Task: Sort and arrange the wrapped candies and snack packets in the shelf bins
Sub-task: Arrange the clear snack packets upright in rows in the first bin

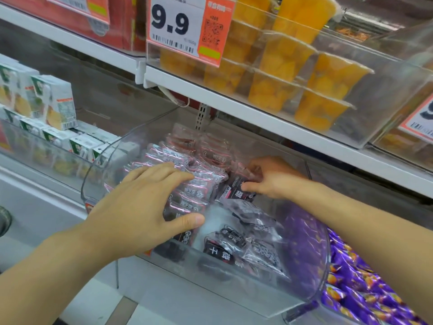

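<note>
A clear plastic shelf bin [314, 266] holds small see-through packets with pink edges and black labels. A row of these packets [185, 158] stands on edge along the bin's left side. My left hand [143, 207] lies over the near end of that row, fingers spread on top and thumb against the front packet. My right hand [269, 177] is deeper in the bin and pinches a black-labelled packet [236, 192] by its edge. Loose packets [248, 245] lie flat and jumbled in the bin's near right part.
Purple wrapped candies [356, 285] fill the neighbouring bin on the right. White juice cartons [54, 102] sit in the bin to the left. On the shelf above are orange fruit cups [288, 73] and a 9.9 price tag [185, 26].
</note>
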